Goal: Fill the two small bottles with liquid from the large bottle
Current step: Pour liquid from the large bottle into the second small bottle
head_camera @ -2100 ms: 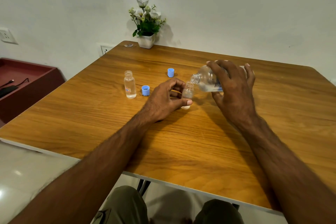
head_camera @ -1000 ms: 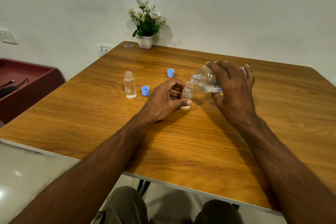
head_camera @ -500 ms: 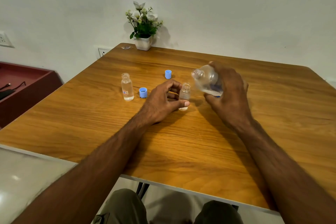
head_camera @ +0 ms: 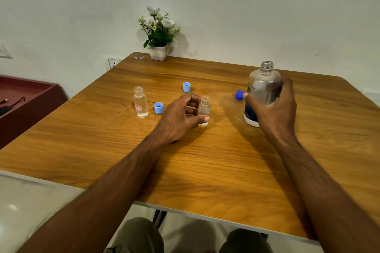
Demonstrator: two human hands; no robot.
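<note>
Status from my end, all positions referenced to the large bottle (head_camera: 263, 92).

Large bottle stands upright on the table (head_camera: 205, 170), cap off, neck open. Right hand (head_camera: 275, 113) is wrapped round its mid-body, thumb across the front over the label; grip closed on it. I can't tell if the base is fully seated or just touching. Dark blue cap (head_camera: 239, 95) sits just left of it, near the thumb tip.

Further left: near small bottle (head_camera: 204, 110), upright, uncapped. Left hand (head_camera: 181, 118) has thumb and fingers curled round its lower half, clamped lightly. Liquid level in it is hard to read; looks at least partly filled.

Well left of that: far small bottle (head_camera: 140, 102), upright, uncapped, nobody touching it, clear liquid visible. Two light blue caps loose: one (head_camera: 158, 108) just beside the far small bottle, one (head_camera: 186, 87) behind the left hand.

Handling, my read:
- Large bottle looks like thin clear plastic, light, so a hard squeeze could flex it. Hold mid-body as now.
- Small bottles are narrow and tall, tippy, and uncapped means a knock spills. Pinch low on the body, keep clear of the neck.
- Any drips make them slick.
</note>
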